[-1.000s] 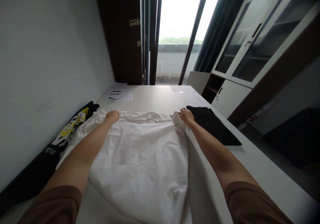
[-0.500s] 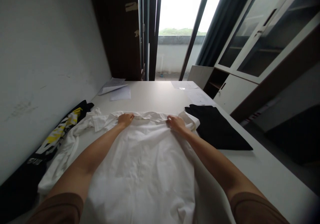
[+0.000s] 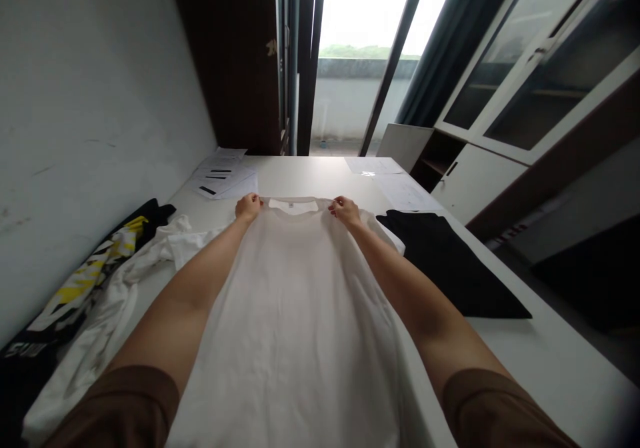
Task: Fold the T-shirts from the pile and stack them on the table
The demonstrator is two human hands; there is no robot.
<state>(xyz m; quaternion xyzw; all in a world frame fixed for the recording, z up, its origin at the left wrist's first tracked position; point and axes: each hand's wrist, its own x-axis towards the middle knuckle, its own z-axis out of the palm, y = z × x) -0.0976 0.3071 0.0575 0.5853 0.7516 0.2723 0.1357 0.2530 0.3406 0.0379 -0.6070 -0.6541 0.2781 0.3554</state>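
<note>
A white T-shirt (image 3: 295, 315) stretches from the middle of the table toward me, its collar at the far end and a small label inside the neck. My left hand (image 3: 249, 206) pinches the shirt at the left side of the collar. On the right side of the collar, my right hand (image 3: 345, 210) grips the cloth between thumb and fingers. The neckline is drawn taut between both hands and looks slightly raised. The shirt's near end runs out of view at the bottom.
Black folded cloth (image 3: 450, 261) lies to the right on the white table (image 3: 310, 175). Along the left wall are a crumpled white garment (image 3: 120, 295) and a black, yellow and white one (image 3: 95, 268). Papers (image 3: 225, 178) rest at the back left, more sheets (image 3: 405, 191) at the back right.
Both hands have moved up and away from me with the collar. The neckline and its label now show, and the shirt front hangs smoother.
</note>
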